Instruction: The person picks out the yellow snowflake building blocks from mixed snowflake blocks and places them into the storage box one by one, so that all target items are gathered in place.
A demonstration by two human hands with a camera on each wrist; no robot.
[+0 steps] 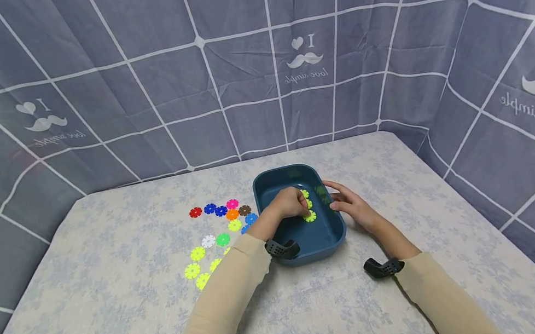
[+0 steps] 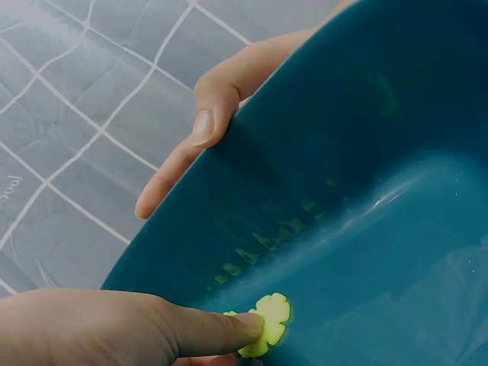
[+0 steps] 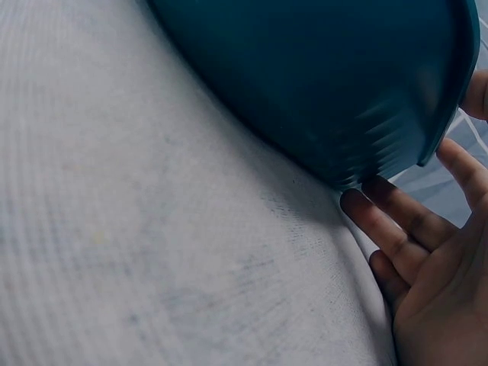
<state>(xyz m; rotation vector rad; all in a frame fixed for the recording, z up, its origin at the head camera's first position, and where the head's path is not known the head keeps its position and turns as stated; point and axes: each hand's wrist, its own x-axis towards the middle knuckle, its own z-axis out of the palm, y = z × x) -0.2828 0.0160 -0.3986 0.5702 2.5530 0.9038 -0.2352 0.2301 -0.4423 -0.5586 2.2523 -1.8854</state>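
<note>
A dark teal plastic basin (image 1: pixel 306 248) stands on the table, yellow-green notched snowflake discs (image 1: pixel 310 216) lined up inside it. My left hand (image 1: pixel 289 203) reaches over its left wall and pinches a yellow-green disc (image 2: pixel 273 316) between thumb and fingers, low in the basin. A sliver of another yellow disc shows behind that thumb in the left wrist view. At the right side, my right hand (image 1: pixel 355 209) holds the basin, thumb at the rim and fingers (image 3: pixel 381 229) against the outer wall. Reflections of the discs show on the inner wall.
Loose snowflake discs lie left of the basin: a red disc (image 1: pixel 195 212), blue ones, a pink disc (image 1: pixel 232 204), an orange disc (image 1: pixel 231 214), a white disc (image 1: pixel 209 241), a green disc (image 1: pixel 223 239) and several yellow ones. A grey checked curtain (image 1: pixel 246 70) borders the table.
</note>
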